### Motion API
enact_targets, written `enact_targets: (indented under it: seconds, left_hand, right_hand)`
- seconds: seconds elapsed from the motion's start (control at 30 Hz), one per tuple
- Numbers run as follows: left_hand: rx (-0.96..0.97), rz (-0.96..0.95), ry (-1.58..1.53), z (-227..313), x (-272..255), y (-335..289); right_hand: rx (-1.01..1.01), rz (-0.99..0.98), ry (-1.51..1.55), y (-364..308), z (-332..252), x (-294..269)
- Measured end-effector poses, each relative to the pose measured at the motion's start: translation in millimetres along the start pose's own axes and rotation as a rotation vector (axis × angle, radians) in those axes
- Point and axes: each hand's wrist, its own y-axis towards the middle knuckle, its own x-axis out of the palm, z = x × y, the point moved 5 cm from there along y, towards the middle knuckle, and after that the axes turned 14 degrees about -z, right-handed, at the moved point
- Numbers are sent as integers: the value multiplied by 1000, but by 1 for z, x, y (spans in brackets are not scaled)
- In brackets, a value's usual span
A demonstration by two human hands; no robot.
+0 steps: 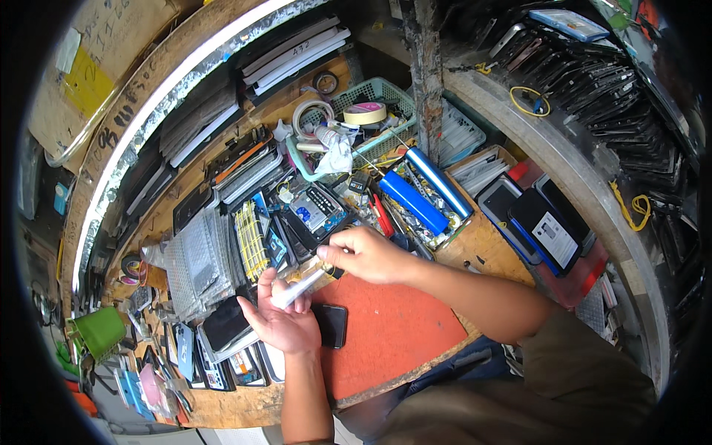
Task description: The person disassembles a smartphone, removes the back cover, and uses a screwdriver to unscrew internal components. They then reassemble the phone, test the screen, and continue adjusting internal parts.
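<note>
My left hand (pixel 288 326) is turned palm up above the left edge of a red work mat (pixel 393 326). A thin white tapered piece (pixel 298 288) lies across its curled fingers, while the thumb stands apart. The kind of piece does not show. Just to the right and beyond, my right hand (pixel 367 254) is closed in a pinch near the white piece's upper end. What it pinches is hidden or too small to name. A dark phone (pixel 331 326) rests on the mat beside my left wrist.
Blue cylindrical rolls (pixel 414 202) lie beyond my right hand. A green basket (pixel 315 169) with tape rolls stands at the back. Phones and flat parts (pixel 226 322) crowd the bench left of my left hand. Boxed tablets (pixel 545 233) lie at the right. A green bin (pixel 96 332) is far left.
</note>
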Motion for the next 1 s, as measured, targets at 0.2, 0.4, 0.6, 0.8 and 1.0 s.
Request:
enact_targets:
  seconds: [0.2, 0.4, 0.6, 0.8, 1.0]
  left_hand:
    - [7, 121, 33, -2, -2, -3]
    - [-8, 13, -9, -2, -1, -1]
    - [-8, 14, 9, -3, -3, 0]
    - [-5, 57, -31, -2, -5, -3]
    - [0, -1, -12, 0, -3, -5]
  right_hand:
    - [44, -231, 958, -5, 9, 11]
    - [17, -140, 270, 1, 5, 4]
    - [57, -233, 1017, -7, 10, 7]
    - [152, 24, -85, -1, 12, -2]
    - [88, -239, 952, -8, 12, 11]
